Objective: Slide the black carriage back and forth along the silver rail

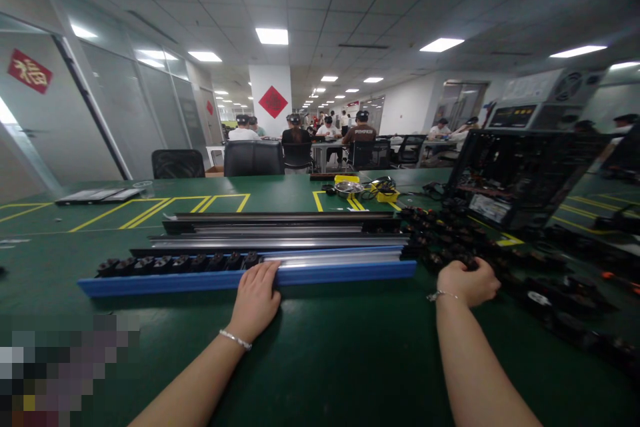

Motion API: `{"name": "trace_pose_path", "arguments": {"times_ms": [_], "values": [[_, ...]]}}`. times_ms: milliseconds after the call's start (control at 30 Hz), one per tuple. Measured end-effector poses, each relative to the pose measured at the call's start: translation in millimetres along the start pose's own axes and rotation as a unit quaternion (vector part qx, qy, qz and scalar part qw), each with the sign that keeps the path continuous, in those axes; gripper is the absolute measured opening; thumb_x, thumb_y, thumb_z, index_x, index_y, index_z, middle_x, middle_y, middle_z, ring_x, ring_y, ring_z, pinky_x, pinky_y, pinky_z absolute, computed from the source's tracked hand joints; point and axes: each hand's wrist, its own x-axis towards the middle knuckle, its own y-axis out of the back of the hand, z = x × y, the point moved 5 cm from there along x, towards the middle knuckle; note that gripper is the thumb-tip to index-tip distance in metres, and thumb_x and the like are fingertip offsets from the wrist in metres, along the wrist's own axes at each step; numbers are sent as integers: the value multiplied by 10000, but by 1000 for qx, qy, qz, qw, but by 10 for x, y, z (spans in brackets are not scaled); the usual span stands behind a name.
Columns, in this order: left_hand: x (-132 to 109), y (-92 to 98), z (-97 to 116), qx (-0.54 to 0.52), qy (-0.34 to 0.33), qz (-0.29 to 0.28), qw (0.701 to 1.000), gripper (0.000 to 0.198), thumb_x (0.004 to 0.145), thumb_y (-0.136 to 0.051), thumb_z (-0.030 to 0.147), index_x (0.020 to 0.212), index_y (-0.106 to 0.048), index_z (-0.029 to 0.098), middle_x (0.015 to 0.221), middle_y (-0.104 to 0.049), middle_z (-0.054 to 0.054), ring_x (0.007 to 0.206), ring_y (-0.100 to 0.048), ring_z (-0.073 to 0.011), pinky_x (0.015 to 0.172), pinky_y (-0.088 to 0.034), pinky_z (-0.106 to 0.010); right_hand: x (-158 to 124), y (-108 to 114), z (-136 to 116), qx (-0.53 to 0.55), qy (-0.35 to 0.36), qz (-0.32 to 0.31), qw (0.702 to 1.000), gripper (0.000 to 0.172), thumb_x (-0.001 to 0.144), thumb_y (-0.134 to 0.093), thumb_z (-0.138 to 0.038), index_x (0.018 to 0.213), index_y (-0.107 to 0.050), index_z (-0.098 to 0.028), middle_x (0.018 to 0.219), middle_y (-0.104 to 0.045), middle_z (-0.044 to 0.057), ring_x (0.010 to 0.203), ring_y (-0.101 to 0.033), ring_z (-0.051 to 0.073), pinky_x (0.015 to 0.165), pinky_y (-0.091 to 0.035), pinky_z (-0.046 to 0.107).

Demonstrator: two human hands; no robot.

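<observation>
Green tabletop (350, 353) bears a blue rail (345, 273), lengthwise left to right; the nearer left hand (257, 297), fingers together, touches it mid-length, while the right hand (466, 281) curls beyond its right end at black parts (445, 232); whether either pinches anything, I cannot tell.

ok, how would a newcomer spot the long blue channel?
On the green worktop with yellow lines, find the long black-and-silver rails. The long blue channel lies on their near side, at the bare left hand. Small black parts line its left half, and unlike those rails it is blue.
</observation>
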Motion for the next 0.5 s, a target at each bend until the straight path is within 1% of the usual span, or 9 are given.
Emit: {"name": "trace_pose_path", "arguments": {"times_ms": [67,167,233,400,467,500], "values": [[-3,1,-5,-2,1,1,1000,542,692,-448,117,1229,-486,176,1197,-572,-67,1128,-459,-230,985,-321,-396,28,12,79,2,-39,9,999,416,687,-476,-177,1089,-579,-167,1115,-495,183,1064,-466,334,900,-383,492],[-7,6,-10,-5,0,8,1000,538,690,-449,114,1222,-493,178,1192,-576,-66,1126,-463,-227,985,-322,-395,69,-8,219,-1,-107,6,994,412,671,-489,-185,1074,-571,-208,1184,-439,180,1113,-418,370,883,-379,545],[-8,7,-13,-9,-2,12,1000,529,696,-449,119,1219,-495,182,1189,-577,-65,1123,-466,-225,987,-323,-393,93,-32,289,-1,-128,8,992,420,660,-480,-176,1071,-552,-221,1204,-408,182,1140,-384,387,876,-365,574],[-5,-10,-43,-23,-1,19,1000,489,718,-448,135,1201,-508,191,1185,-578,-63,1122,-473,-220,990,-329,-393,100,-42,345,20,-121,54,991,450,650,-453,-144,1089,-504,-226,1223,-373,196,1153,-365,405,871,-344,597],[5,-5,-56,-32,-2,26,999,468,722,-450,136,1181,-521,192,1182,-579,-61,1121,-474,-214,993,-335,-388,74,-5,295,28,-94,80,992,449,650,-456,-142,1091,-500,-218,1232,-381,198,1150,-374,402,899,-321,594],[11,5,-57,-36,-3,30,999,452,725,-451,138,1166,-532,191,1178,-580,-60,1120,-473,-211,995,-338,-382,54,17,240,32,-65,90,993,446,654,-460,-149,1095,-496,-210,1232,-389,199,1152,-375,394,918,-307,585]]}}
